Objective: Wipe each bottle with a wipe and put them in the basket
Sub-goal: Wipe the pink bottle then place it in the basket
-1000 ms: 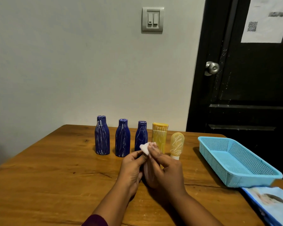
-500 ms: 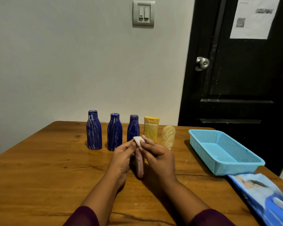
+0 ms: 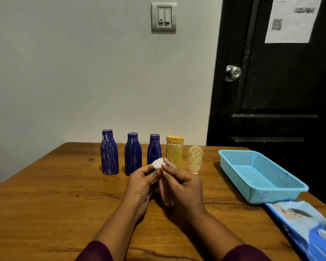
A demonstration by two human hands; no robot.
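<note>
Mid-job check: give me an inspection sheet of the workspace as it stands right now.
Surface: wooden table, cracks in the grain near the front.
Job's things: left blue bottle, middle blue bottle, right blue bottle, yellow bottle and pale bottle stand upright in a row at the back; pink bottle and wipe are in hand; basket at the right holds no bottle.
Clutter: wipes pack at the near right corner, beside the basket.
Grippers: left hand pinches the wipe at the pink bottle's top; right hand grips the pink bottle.
Cables: nothing seen.
Surroundings: grey wall with light switch; dark door with knob and paper sheet.
</note>
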